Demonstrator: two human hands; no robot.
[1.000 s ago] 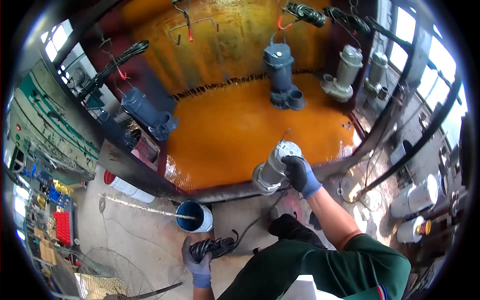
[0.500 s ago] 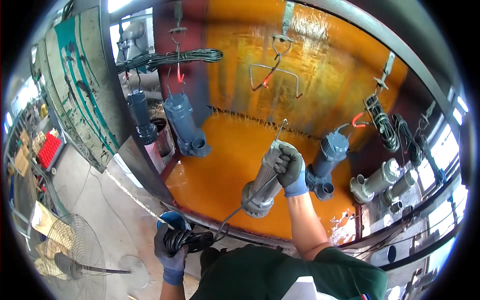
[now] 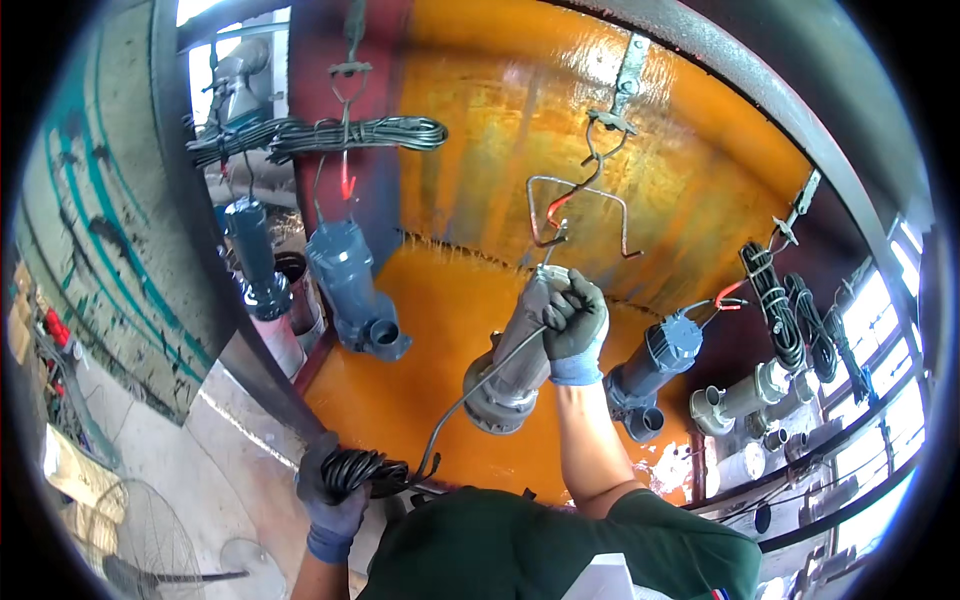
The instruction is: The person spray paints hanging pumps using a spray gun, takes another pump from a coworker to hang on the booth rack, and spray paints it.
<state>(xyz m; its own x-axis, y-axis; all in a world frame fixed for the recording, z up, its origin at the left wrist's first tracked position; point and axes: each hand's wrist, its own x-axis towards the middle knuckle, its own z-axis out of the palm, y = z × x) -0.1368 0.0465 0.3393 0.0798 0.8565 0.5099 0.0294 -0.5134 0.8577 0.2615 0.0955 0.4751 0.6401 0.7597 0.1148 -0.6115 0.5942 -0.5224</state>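
Observation:
A grey, unpainted-looking submersible pump (image 3: 518, 352) hangs tilted over the orange basin, its wide base toward me. My gloved right hand (image 3: 576, 325) is closed at its top end, by the handle. From there a dark cable (image 3: 440, 418) runs down to a bundled coil of black cable (image 3: 352, 470). That coil is gripped by my gloved left hand (image 3: 324, 495) at the lower left. Just above the pump hangs a bent wire hanger (image 3: 625, 215) with a red hook (image 3: 553, 212). A thin rod from the pump's top reaches this hook; whether they are joined I cannot tell.
Blue-grey pumps hang on the left (image 3: 345, 275) and right (image 3: 655, 355). Several grey pumps (image 3: 745, 390) and cable coils (image 3: 772, 305) are farther right. A cable bundle (image 3: 370, 133) hangs upper left. A dark frame post (image 3: 250, 330) and wire fan (image 3: 150, 540) are at left.
My right hand and the pump have risen toward the hanger, and the pump's rod is now at the hook. My left hand has shifted slightly left with the coil. The view has turned.

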